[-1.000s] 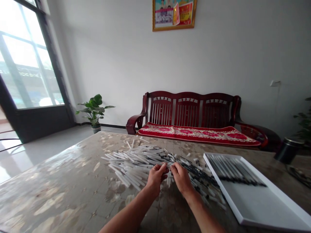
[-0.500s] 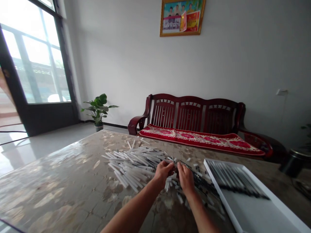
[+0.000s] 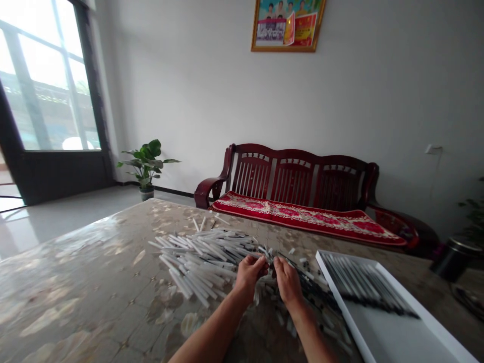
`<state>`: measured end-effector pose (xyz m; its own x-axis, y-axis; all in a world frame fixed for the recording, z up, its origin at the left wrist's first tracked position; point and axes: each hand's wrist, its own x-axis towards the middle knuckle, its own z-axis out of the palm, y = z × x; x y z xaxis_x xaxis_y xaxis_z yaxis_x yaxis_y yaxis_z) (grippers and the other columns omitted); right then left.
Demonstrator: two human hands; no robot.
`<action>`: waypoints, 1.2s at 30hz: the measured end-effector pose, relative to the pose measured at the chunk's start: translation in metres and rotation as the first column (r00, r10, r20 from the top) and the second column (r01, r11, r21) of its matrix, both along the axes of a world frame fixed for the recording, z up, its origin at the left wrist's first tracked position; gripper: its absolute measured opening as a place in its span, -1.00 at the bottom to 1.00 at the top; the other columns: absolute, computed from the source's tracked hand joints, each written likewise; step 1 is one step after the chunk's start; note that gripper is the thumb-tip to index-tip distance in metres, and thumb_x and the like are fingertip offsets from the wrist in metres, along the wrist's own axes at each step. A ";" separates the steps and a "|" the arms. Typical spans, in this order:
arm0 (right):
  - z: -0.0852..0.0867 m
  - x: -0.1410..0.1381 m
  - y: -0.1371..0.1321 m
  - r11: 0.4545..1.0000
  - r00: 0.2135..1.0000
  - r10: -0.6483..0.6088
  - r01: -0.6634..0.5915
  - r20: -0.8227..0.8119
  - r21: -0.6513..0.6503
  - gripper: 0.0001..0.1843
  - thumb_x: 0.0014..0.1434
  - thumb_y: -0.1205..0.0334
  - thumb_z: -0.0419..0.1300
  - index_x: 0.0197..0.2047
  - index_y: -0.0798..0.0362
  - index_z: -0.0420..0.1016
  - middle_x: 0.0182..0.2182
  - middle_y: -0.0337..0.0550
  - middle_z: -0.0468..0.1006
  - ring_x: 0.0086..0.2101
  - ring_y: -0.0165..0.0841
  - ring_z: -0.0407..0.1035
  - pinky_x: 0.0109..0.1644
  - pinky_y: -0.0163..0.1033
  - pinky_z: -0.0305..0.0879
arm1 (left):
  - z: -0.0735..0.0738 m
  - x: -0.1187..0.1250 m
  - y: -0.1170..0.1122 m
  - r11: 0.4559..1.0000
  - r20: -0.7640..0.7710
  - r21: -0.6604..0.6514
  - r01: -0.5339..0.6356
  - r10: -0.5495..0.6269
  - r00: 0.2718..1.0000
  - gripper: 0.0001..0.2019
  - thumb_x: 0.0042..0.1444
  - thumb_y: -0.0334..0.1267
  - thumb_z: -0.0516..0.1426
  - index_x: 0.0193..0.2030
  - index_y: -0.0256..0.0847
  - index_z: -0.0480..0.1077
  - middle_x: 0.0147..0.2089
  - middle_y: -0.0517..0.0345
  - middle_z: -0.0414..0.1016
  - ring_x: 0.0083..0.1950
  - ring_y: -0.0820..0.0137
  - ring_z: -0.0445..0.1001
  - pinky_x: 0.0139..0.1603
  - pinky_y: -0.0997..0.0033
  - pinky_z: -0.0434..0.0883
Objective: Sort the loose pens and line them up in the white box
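A heap of white pen barrels (image 3: 200, 257) lies on the patterned table (image 3: 86, 282), with dark refills and small caps (image 3: 310, 287) scattered to its right. My left hand (image 3: 249, 275) and my right hand (image 3: 288, 281) meet just above the heap's right edge. Both are pinched closed, fingertips nearly touching, on a small pen part that I cannot make out clearly. A white tray (image 3: 381, 327) to the right holds a row of dark assembled pens (image 3: 359, 282).
Beyond the table stands a dark red wooden bench (image 3: 302, 176) with a red cushion. A potted plant (image 3: 145, 164) sits by the glass door at the left. A dark round bin (image 3: 449, 259) is at the far right. A framed picture (image 3: 289, 24) hangs on the wall.
The view has shifted slightly. Both hands stay together at the heap's right edge, fingers working closer together on a small part.
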<state>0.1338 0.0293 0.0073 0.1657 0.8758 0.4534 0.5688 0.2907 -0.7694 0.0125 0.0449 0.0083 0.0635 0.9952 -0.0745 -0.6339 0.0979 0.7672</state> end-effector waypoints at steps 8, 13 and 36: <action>-0.001 -0.003 0.000 0.997 0.976 -0.001 -0.015 -0.216 -0.072 -0.41 0.21 -0.31 -0.06 -0.57 -0.02 0.34 -0.65 -0.21 0.42 -0.57 -0.32 0.28 -0.45 -0.24 0.18 | 0.002 0.006 -0.006 0.998 -0.010 0.046 -0.034 0.035 0.999 -0.55 -0.45 -0.06 0.47 -0.47 -0.30 0.47 -0.58 0.23 0.47 -0.55 0.51 0.42 -0.49 0.52 0.38; 0.006 -0.007 -0.003 0.994 0.949 0.033 -0.063 -0.314 -0.087 -0.43 0.11 -0.36 0.04 -0.56 -0.01 0.35 -0.63 -0.23 0.40 -0.57 -0.35 0.24 -0.49 -0.26 0.15 | 0.005 0.008 -0.009 0.993 -0.038 0.096 -0.068 0.072 0.997 -0.59 -0.36 -0.07 0.45 -0.46 -0.29 0.46 -0.59 0.26 0.45 -0.57 0.53 0.39 -0.50 0.53 0.37; 0.010 0.001 -0.017 0.987 0.980 0.102 -0.079 0.168 -0.138 -0.83 0.13 0.09 0.17 -0.41 -0.02 0.47 -0.42 -0.19 0.57 -0.37 -0.29 0.43 -0.29 -0.29 0.22 | 0.020 -0.042 0.003 0.920 0.183 -0.171 0.352 -0.321 0.929 -0.80 0.02 -0.23 0.34 -0.39 -0.31 0.46 -0.54 0.21 0.47 -0.62 0.62 0.39 -0.64 0.71 0.32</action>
